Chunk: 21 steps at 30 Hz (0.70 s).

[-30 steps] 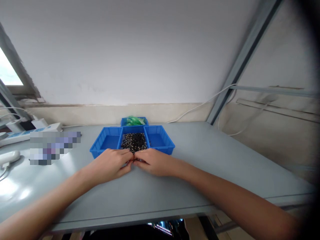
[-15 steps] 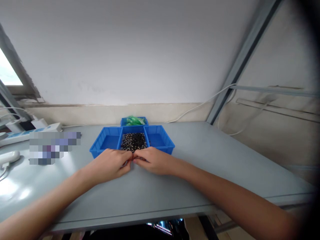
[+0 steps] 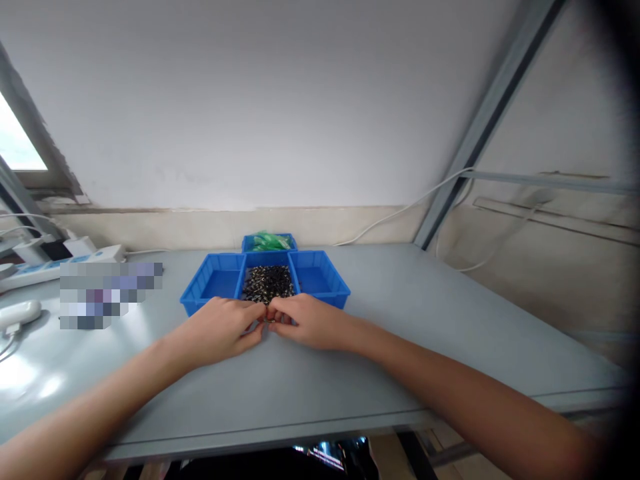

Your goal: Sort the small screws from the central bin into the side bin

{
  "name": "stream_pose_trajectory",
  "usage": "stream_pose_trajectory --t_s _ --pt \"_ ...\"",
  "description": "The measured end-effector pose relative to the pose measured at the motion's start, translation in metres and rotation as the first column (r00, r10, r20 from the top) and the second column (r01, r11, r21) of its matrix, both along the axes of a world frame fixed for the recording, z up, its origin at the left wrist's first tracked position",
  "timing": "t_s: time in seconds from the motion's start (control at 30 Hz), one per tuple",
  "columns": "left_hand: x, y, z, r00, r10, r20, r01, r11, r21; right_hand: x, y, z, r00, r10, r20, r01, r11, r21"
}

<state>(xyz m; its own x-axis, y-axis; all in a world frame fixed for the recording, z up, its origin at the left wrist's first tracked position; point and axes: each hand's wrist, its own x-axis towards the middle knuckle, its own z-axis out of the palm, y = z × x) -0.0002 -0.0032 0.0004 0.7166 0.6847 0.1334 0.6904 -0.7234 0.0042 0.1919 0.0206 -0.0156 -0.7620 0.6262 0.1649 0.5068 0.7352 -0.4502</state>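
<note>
My left hand point(image 3: 225, 328) and my right hand point(image 3: 306, 323) meet fingertip to fingertip at the near side of the middle blue bin. Both are closed in a pinch. A tiny shiny bit shows between the fingertips, too small to name. Just beyond them, the middle blue bin point(image 3: 267, 259) holds a heap of small black and metallic parts point(image 3: 269, 283). To its left stands a blue bin point(image 3: 214, 283), and to its right another blue bin point(image 3: 320, 275); no contents show in either. My hands cover part of the bins' near walls.
Behind the bins, a small blue box point(image 3: 245, 243) holds green plastic wrapping point(image 3: 270, 241). On the left lie a white power strip point(image 3: 107, 256), a white device with a cable point(image 3: 20, 315) and a blurred-out item point(image 3: 107, 293). A lit screen point(image 3: 327, 456) shows below the table's front edge.
My right fingertips have shifted very slightly to the right, and a small shiny bit is now more visible between the hands. The bins stay put.
</note>
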Motion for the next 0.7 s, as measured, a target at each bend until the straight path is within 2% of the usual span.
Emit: stream_pose_trajectory --t_s 0.43,0.7 --pt "0.0005 -0.0007 -0.0005 0.999 -0.053 0.002 0.053 0.998 -0.015 -0.0009 -0.0010 0.0005 1.000 -0.007 0.025 0.006 0.999 0.045" --pt "0.0014 -0.0010 -0.0005 0.998 -0.066 -0.005 0.066 0.998 -0.006 -0.0002 -0.0057 0.0048 0.999 -0.037 0.039 0.038 0.999 -0.020"
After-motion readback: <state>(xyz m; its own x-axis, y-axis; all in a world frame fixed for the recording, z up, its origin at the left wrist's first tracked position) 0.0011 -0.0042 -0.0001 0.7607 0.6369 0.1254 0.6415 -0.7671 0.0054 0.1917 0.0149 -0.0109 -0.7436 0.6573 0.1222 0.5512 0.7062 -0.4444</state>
